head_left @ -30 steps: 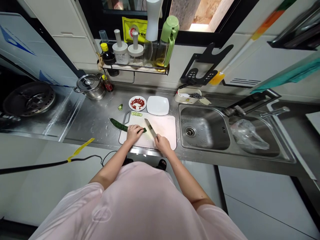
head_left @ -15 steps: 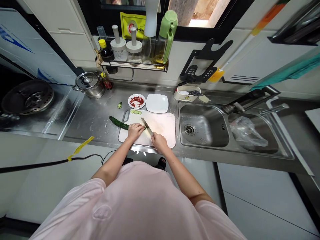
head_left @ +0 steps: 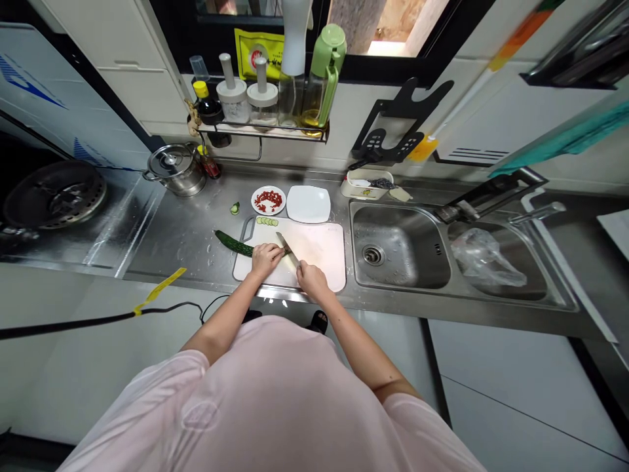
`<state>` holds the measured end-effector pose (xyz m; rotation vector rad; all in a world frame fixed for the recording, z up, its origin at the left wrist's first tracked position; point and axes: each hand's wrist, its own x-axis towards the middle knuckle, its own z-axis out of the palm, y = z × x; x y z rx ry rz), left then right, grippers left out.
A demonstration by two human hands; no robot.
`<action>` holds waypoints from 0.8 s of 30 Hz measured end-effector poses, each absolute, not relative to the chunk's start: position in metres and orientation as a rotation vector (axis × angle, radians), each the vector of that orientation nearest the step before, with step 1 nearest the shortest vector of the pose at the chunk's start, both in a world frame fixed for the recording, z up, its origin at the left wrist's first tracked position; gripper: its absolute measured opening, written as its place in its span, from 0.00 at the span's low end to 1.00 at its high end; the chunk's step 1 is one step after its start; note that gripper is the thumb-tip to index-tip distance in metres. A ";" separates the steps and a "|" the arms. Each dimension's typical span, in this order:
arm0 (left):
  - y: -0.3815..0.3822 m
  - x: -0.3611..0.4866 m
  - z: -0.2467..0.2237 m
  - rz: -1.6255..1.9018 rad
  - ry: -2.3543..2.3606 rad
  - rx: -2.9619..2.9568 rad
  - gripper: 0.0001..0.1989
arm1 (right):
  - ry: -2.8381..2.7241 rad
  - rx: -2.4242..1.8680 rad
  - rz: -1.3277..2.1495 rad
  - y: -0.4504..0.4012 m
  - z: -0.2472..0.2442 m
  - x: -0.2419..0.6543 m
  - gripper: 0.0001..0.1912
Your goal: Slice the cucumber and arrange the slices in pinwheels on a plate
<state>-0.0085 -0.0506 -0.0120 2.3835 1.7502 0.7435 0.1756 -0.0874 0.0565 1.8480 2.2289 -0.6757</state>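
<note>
A dark green cucumber [head_left: 232, 243] lies across the left edge of the white cutting board [head_left: 322, 246]. My left hand [head_left: 266, 259] is closed over its right end, fingers bent near the blade. In my right hand [head_left: 311, 279] is the handle of a kitchen knife [head_left: 287, 249], its blade slanting up and left right beside my left fingertips. Whether the blade is inside the cucumber is hidden. A row of several cucumber slices [head_left: 266, 221] rests at the board's upper left. A cut-off cucumber end [head_left: 234, 208] sits on the steel counter.
Behind the board stand a plate of chopped red pieces [head_left: 268, 200] and a white square plate [head_left: 308, 204]. The sink [head_left: 400, 246] lies to the right, a lidded pot [head_left: 177, 169] to the back left. A rack of jars and bottles [head_left: 260, 128] hangs above.
The knife blade has tilted slightly, and my right hand has shifted a touch left. My left hand stays on the cucumber.
</note>
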 end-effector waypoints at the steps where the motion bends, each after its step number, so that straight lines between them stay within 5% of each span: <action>1: -0.050 -0.008 -0.012 0.741 1.752 2.382 0.12 | 2.219 1.847 -0.680 -0.087 0.057 0.175 0.15; 24: -0.050 -0.007 -0.011 0.731 1.742 2.329 0.12 | 2.220 1.747 -0.731 -0.090 0.060 0.182 0.13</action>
